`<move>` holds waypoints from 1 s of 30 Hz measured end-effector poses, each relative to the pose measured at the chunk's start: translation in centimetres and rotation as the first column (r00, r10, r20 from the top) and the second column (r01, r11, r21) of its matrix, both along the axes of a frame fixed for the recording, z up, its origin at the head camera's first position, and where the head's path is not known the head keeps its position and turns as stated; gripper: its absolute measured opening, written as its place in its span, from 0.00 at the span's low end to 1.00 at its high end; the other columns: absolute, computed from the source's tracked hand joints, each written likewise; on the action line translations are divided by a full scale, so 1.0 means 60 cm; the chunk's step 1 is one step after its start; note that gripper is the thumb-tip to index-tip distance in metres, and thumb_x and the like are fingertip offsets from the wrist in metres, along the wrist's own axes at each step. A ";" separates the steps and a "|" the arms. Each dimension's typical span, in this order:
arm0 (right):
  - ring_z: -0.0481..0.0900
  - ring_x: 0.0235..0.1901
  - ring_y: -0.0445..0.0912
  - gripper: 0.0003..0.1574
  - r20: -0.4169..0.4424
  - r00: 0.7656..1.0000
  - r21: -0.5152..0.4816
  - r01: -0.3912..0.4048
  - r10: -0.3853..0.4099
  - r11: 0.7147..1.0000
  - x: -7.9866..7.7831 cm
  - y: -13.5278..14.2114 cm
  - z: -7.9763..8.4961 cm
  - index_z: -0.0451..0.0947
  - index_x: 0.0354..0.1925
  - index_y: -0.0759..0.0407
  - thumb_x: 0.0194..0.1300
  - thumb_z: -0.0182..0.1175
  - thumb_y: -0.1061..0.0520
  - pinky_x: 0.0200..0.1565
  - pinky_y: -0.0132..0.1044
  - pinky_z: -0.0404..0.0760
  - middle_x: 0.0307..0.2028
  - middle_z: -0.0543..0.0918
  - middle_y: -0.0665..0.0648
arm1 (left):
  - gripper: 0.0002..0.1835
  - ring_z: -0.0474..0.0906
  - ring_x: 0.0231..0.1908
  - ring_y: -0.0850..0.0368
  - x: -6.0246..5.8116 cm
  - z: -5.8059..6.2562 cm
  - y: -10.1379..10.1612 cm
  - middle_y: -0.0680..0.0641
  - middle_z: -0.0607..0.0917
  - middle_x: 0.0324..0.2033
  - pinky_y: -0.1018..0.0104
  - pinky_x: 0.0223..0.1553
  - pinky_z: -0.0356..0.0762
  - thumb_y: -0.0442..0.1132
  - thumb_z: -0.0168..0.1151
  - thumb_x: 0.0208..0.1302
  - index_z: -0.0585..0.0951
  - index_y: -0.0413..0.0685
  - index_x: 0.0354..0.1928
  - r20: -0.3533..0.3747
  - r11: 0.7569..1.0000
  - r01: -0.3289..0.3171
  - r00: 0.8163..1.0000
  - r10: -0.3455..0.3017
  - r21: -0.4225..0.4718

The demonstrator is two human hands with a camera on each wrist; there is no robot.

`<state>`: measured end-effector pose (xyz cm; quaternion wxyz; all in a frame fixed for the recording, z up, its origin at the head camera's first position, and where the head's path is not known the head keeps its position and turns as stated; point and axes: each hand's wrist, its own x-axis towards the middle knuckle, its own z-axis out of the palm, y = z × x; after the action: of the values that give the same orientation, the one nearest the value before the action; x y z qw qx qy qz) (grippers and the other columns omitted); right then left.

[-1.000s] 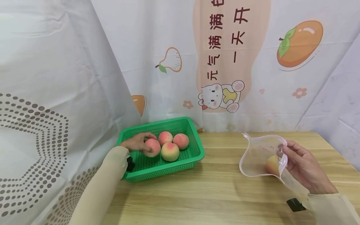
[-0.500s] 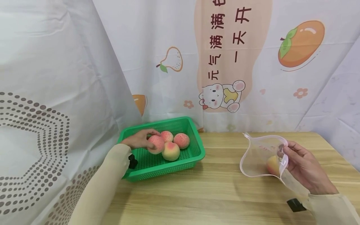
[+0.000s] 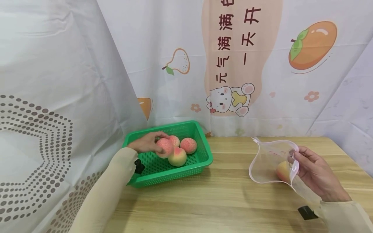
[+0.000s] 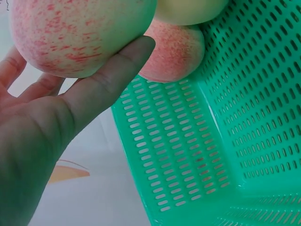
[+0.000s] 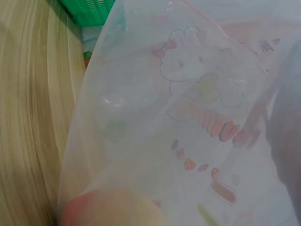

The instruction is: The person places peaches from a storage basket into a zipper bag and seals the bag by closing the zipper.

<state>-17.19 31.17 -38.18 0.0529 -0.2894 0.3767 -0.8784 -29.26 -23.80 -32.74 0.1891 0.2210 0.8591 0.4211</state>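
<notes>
Pink-blushed and round, a peach [image 3: 164, 147] sits clamped between the curled fingers [image 4: 111, 75] and thumb of the left hand [image 3: 145, 143], just above the floor of the green perforated plastic basket [image 3: 201, 158], beside three other peaches [image 3: 177, 156]. The right hand [image 3: 316, 173] pinches the rim of a clear plastic zip bag [image 3: 269, 161], held open over the wooden table [image 3: 221, 200]; one pale peach [image 3: 282, 170] lies inside it.

Both arms wear cream sleeves [image 3: 105, 191], each with what seems a black wrist clip [image 3: 139, 167].
</notes>
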 end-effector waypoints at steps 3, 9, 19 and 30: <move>0.82 0.44 0.48 0.28 0.005 1.000 0.003 0.005 -0.005 1.000 0.000 0.000 0.000 0.75 0.54 0.72 0.77 0.27 0.74 0.44 0.34 0.83 0.46 0.81 0.60 | 0.31 0.77 0.49 0.46 0.004 0.007 0.005 0.39 0.70 0.65 0.58 0.45 0.79 0.32 0.67 0.58 0.72 0.41 0.66 0.003 1.000 0.001 1.000 -0.001 -0.001; 0.82 0.44 0.48 0.28 0.004 1.000 0.004 0.005 -0.005 1.000 0.000 -0.001 0.002 0.75 0.54 0.72 0.77 0.27 0.74 0.43 0.33 0.83 0.46 0.81 0.60 | 0.28 0.78 0.48 0.46 0.011 0.022 0.015 0.42 0.72 0.63 0.58 0.45 0.79 0.33 0.68 0.59 0.74 0.45 0.63 -0.010 1.000 0.001 1.000 -0.001 0.007; 0.82 0.44 0.48 0.29 0.006 1.000 0.009 -0.011 0.010 1.000 0.001 0.001 0.000 0.75 0.54 0.72 0.78 0.26 0.73 0.43 0.33 0.83 0.47 0.81 0.60 | 0.27 0.78 0.46 0.47 0.017 0.029 0.032 0.46 0.74 0.61 0.54 0.44 0.80 0.34 0.70 0.59 0.75 0.50 0.61 -0.030 1.000 0.013 0.999 -0.013 0.005; 0.82 0.44 0.47 0.28 0.008 1.000 0.013 -0.008 0.008 1.000 0.000 -0.001 0.000 0.75 0.54 0.71 0.78 0.26 0.73 0.42 0.33 0.83 0.47 0.81 0.60 | 0.27 0.79 0.47 0.48 0.021 0.037 0.051 0.47 0.75 0.59 0.57 0.44 0.80 0.37 0.70 0.58 0.76 0.51 0.61 -0.074 0.998 0.055 0.996 -0.054 0.011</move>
<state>-17.18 31.13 -38.16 0.0595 -0.2872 0.3809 -0.8769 -27.98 -20.76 -30.54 0.1672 0.2610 0.8564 0.4128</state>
